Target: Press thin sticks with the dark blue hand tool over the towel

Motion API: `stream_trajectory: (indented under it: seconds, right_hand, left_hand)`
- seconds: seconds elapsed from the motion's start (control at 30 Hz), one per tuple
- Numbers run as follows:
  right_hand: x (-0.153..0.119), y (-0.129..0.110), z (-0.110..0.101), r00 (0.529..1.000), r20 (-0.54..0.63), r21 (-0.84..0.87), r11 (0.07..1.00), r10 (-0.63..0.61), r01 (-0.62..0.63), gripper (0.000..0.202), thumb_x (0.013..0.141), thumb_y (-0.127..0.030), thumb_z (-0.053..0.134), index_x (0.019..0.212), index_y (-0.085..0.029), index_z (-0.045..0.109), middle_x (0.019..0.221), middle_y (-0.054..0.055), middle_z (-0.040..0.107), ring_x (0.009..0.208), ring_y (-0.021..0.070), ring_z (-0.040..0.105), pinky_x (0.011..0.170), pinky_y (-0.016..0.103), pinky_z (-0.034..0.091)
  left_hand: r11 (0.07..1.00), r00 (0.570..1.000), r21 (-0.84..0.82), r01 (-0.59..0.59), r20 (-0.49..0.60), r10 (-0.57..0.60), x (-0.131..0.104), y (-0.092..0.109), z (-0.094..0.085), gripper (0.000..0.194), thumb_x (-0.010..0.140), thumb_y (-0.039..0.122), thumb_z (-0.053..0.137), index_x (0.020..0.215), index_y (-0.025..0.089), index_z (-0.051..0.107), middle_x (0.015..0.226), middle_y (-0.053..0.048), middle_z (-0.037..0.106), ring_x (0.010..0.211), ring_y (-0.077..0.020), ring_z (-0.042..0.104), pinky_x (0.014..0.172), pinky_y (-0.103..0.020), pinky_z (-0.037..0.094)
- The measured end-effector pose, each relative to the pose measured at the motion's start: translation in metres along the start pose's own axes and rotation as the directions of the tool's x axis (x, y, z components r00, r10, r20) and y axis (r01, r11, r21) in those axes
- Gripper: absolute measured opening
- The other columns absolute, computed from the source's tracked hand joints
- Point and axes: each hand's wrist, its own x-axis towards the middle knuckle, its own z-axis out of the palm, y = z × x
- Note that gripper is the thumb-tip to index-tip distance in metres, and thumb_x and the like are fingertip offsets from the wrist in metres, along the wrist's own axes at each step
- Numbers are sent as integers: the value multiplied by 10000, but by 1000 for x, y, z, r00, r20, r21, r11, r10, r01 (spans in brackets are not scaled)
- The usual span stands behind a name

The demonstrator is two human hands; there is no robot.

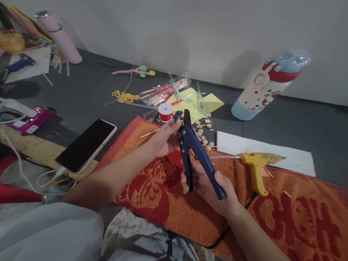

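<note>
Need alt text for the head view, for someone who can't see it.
A person's right hand grips a blue cutter above an orange towel, the left hand at its cutting end. A yellow glue gun lies to the right, a phone to the left, a spool beyond.

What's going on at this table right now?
A person holds a dark blue hand tool above an orange and red towel. The right hand grips its handles, which stand apart, and the left hand is at its head; whether it holds anything is unclear. To the right, a yellow glue gun lies across the towel and a white board. Small wooden pieces lie scattered beyond the tool.
</note>
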Motion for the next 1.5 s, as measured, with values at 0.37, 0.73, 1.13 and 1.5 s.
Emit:
stream_trajectory:
  seconds: [0.37,0.73,1.13,1.5]
  right_hand:
    - [1,3,1,999,-36,-30,1000,-7,6,646,776,-700,553,1152,-178,609,1000,101,648,803,207,582,761,338,445]
    - [-1,2,0,999,-40,-109,994,3,-7,692,770,-732,534,1182,-179,601,1004,112,662,865,239,616,775,350,454]
    - [0,13,-8,995,-90,-120,992,-38,27,645,793,-713,529,1173,-199,611,1018,108,682,909,256,637,808,378,472]
    - [1,5,-3,998,-68,4,1000,16,-16,623,756,-708,559,1092,-185,606,993,100,649,782,204,571,747,341,428]
  left_hand:
    - [1000,999,2,-23,27,22,1,-5,3,150,800,254,707,815,160,590,674,25,694,520,-98,638,516,-195,526]
    - [997,995,32,65,77,-67,-4,4,7,205,904,239,485,797,144,632,678,-18,709,511,-113,637,482,-200,504]
    - [996,993,2,86,76,-86,-4,7,6,215,921,246,474,914,138,660,697,-20,720,587,-127,685,552,-202,535]
    - [995,994,17,96,50,-96,1,5,3,252,926,243,463,907,122,683,684,-31,720,502,-109,635,522,-203,524]
